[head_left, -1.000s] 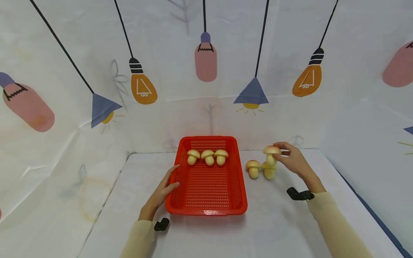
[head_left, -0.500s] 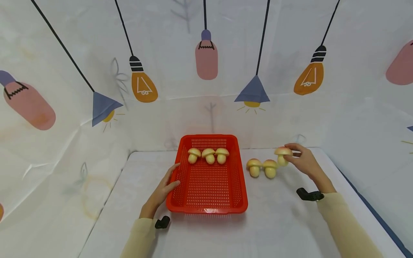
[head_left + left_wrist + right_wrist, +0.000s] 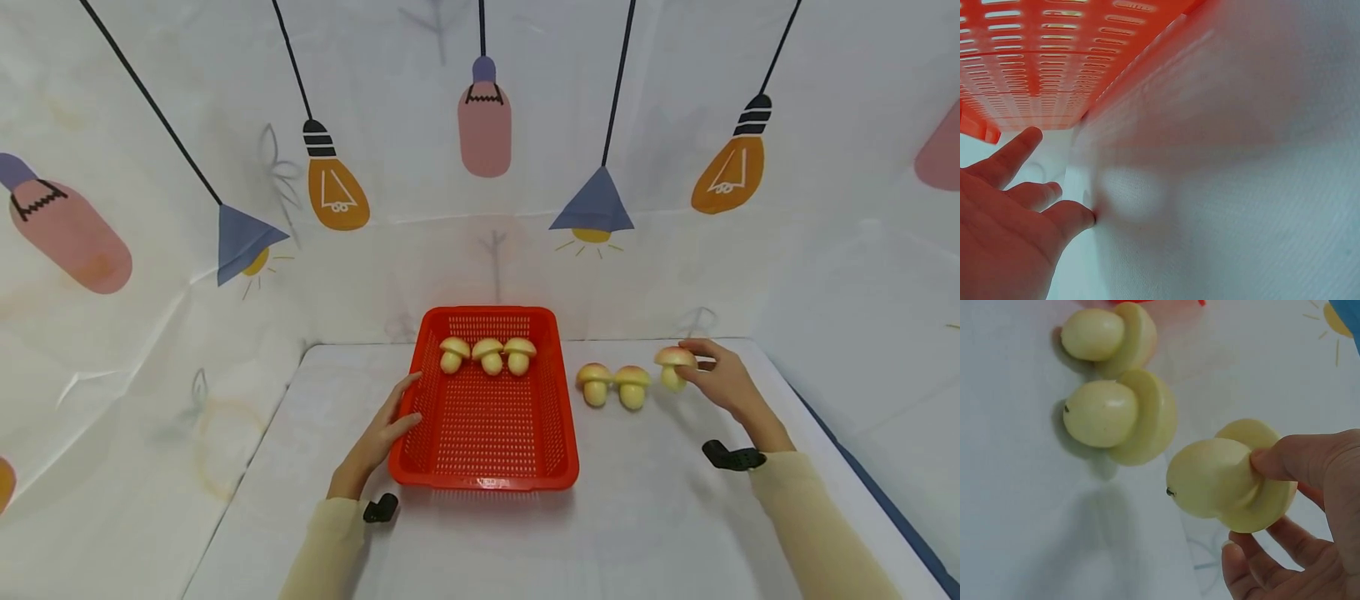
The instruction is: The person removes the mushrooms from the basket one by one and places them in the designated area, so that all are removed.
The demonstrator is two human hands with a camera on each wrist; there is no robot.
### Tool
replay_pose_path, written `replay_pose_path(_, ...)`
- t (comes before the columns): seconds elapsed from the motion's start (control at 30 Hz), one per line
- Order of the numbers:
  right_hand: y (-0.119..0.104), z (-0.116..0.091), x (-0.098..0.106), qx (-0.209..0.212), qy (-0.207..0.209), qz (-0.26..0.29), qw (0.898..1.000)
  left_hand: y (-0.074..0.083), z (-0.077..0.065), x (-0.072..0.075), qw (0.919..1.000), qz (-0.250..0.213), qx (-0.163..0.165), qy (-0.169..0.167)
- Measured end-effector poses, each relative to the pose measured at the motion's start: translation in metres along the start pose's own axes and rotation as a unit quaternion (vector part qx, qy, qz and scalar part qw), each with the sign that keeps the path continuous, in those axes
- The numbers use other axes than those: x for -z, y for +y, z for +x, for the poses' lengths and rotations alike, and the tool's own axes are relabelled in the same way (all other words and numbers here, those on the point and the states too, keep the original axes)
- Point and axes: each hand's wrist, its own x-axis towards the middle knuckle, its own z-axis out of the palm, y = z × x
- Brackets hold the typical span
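Note:
In the head view my right hand (image 3: 723, 382) pinches a toy mushroom (image 3: 674, 357) by its cap, thumb on the near side. The right wrist view shows this mushroom (image 3: 1213, 478) with its pale stem pointing away from the palm. Two more mushrooms, a left one (image 3: 595, 384) and a right one (image 3: 632, 387), stand side by side on the table. My left hand (image 3: 375, 437) lies along the left side of a red plastic basket (image 3: 491, 482), fingers extended and spread. Inside, three mushrooms (image 3: 489, 356) form a row toward the far end.
The white-covered table (image 3: 637, 517) meets a wall cloth (image 3: 420, 267) printed with lamps and bulbs at the back and sides. Black wrist cameras sit at both cuffs, the left one (image 3: 381, 507) close to the basket's near corner.
My right hand has carried its mushroom rightward, from above the right table mushroom to a spot beside the pair. My left hand has stayed at the basket. The head view has tilted slightly.

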Motion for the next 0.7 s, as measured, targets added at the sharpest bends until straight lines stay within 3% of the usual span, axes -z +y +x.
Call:
replay_pose_path(0.23,0.013,-0.001,0.001,-0.012,0.011,-0.011,1.000,0.002,0.001,-0.001,1.0000,-0.003,0.001,0.000)
replay_pose_path(0.4,0.019,-0.002,0.001,-0.029,-0.003,-0.011,1.000,0.002,0.001,0.000,1.0000,-0.007,-0.003,-0.003)
replay_pose_path(0.7,0.030,-0.006,-0.010,-0.015,-0.005,-0.008,1.000,0.004,0.001,-0.002,0.9999,-0.011,0.004,0.001)
